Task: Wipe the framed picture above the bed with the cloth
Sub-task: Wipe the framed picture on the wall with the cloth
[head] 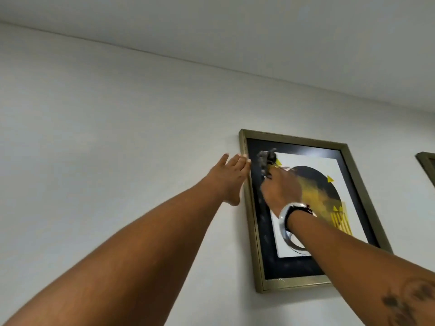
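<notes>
Right hand (281,187) is clutching the grey cloth (266,158), wiping the gold-framed picture's (249,208) upper-left glass; left hand (229,177), fingers together, is steadying its edge; smudges below appear unwiped.

I held both arms raised and extended up and forward, forearms bare. My left hand (229,176) was open, its fingers (239,161) straight and close together, fingertips touching the left rail of the framed picture (249,208) near its upper corner, the thumb hanging below the palm. My right hand (281,188) was closed around a grey cloth (266,158), pressing it against the upper left part of the glass; the cloth stuck out above the knuckles and was motion-blurred. The right wrist carried a wide silver bangle (286,220) and a dark band beside it. The right forearm showed a dark tattoo (407,304) near the lower right edge of the view.
</notes>
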